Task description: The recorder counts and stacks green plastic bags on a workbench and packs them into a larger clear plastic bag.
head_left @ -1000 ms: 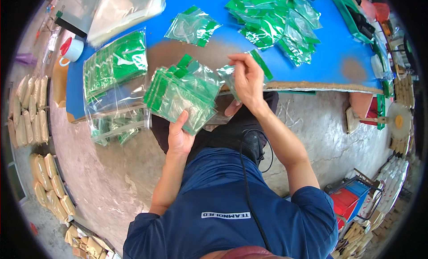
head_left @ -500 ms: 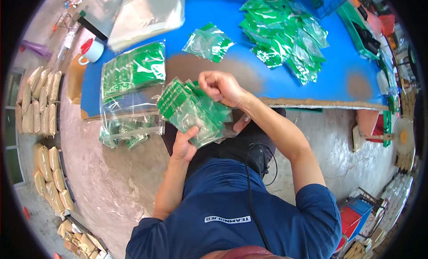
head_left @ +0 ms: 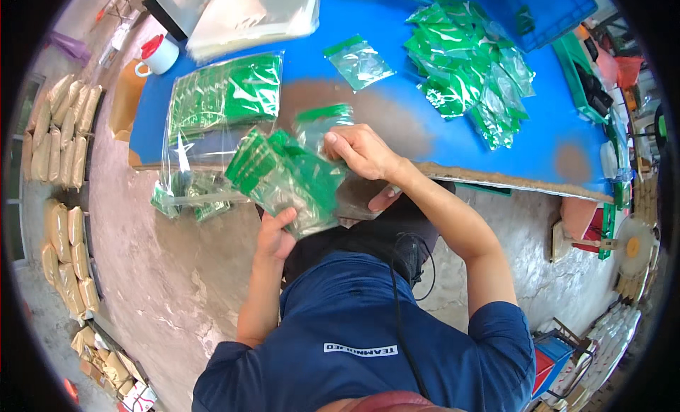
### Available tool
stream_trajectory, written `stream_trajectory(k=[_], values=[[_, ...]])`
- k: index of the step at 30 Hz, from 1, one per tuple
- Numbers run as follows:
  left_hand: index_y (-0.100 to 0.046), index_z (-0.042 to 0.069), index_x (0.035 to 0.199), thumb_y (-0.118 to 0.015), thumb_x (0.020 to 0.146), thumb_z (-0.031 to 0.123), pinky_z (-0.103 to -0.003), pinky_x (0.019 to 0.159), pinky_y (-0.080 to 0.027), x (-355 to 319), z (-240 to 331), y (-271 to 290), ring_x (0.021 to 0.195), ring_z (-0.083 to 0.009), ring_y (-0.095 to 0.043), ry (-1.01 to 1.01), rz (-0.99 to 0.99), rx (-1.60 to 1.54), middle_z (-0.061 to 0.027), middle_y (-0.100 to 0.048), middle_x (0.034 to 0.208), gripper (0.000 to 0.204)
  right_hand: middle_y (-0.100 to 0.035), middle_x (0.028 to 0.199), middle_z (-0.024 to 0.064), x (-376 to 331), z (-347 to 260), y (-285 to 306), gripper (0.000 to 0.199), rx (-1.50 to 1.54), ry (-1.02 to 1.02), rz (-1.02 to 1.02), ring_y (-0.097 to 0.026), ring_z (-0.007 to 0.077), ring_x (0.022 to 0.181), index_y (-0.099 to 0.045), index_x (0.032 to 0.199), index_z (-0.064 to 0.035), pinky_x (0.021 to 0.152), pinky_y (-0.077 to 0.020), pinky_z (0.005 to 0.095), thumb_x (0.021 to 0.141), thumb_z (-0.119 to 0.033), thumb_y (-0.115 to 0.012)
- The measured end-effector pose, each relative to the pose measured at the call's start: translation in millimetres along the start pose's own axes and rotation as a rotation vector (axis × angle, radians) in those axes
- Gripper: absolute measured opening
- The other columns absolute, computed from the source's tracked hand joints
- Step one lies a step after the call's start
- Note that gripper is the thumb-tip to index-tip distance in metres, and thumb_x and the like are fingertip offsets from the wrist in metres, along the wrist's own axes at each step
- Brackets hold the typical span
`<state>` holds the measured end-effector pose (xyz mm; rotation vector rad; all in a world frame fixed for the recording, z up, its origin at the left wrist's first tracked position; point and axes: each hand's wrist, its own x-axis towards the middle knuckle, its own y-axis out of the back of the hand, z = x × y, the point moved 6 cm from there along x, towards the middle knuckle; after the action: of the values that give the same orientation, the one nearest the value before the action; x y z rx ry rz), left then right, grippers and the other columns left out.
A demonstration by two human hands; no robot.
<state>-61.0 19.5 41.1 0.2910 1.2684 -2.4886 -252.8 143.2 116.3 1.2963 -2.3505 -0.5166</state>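
In my left hand (head_left: 276,233) is a fanned stack of small green-and-clear plastic bags (head_left: 278,178), gripped at its near end with the thumb on top. The stack hangs over my lap, just off the table's near edge. My right hand (head_left: 365,153) is closed on a single small plastic bag (head_left: 322,117) with a green top band, held beyond the stack above the worn brown patch of the table. Another small bag (head_left: 361,63) lies by itself farther back. To the left, a large clear bag (head_left: 227,97) filled with green bags overhangs the table edge.
A heap of small green bags (head_left: 471,65) covers the blue table's (head_left: 552,121) right side. Behind it stands a blue crate (head_left: 559,12). Clear plastic sheets (head_left: 255,19) and a white mug with a red lid (head_left: 157,55) are at back left. Packed sacks (head_left: 64,136) lie beyond.
My right hand has drawn a single bag off the far side of the stack. My left hand and the stack have shifted slightly left. The view has also shifted a little.
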Motion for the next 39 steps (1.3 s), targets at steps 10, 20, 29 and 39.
stream_trajectory(k=[10, 20, 29, 39], values=[[-0.048, 0.003, 0.138, -0.073, 0.081, 0.004, -0.046, 0.108, -0.044, 5, -26, 22, 0.123, -0.0283, -0.056, 0.103, -0.023, -0.115, -0.0113, -0.059, 0.131, 0.063, -0.06, 0.125, 0.0163, 18, 48, 58, 0.027, -0.76, 0.172, 0.279, -0.054, 0.0386, 0.12, -0.067, 0.112, -0.0089, 0.103, -0.0416, 0.0492, 0.096, -0.027, -0.055], [-0.047, 0.003, 0.139, -0.072, 0.083, 0.005, -0.049, 0.111, -0.041, 16, -28, 10, 0.127, -0.0296, -0.053, 0.143, -0.024, -0.158, -0.0105, -0.056, 0.134, 0.062, -0.067, 0.098, 0.017, -39, 23, 149, 0.031, -1.095, 0.075, 0.918, -0.066, 0.0341, 0.089, -0.066, 0.11, -0.0072, 0.081, -0.0524, 0.0438, 0.08, -0.014, -0.072], [-0.05, 0.003, 0.136, -0.076, 0.076, 0.006, -0.048, 0.106, -0.045, 9, -18, 12, 0.12, -0.0292, -0.057, 0.091, -0.117, -0.055, -0.01, -0.061, 0.125, 0.066, -0.069, 0.083, 0.0177, -41, 16, 71, 0.028, 0.28, -0.681, 0.319, -0.07, 0.0339, 0.079, -0.059, 0.095, 0.0022, 0.075, -0.0563, 0.0444, 0.094, -0.026, -0.057], [-0.053, 0.002, 0.135, -0.078, 0.074, 0.004, -0.047, 0.106, -0.045, 3, -31, 18, 0.12, -0.0301, -0.058, 0.157, -0.084, -0.132, -0.0108, -0.063, 0.125, 0.066, -0.062, 0.125, 0.0213, -40, 16, 76, 0.027, -0.751, 0.074, 0.441, -0.058, 0.0382, 0.12, -0.063, 0.114, 0.0029, 0.104, -0.0451, 0.0469, 0.092, -0.011, -0.054]])
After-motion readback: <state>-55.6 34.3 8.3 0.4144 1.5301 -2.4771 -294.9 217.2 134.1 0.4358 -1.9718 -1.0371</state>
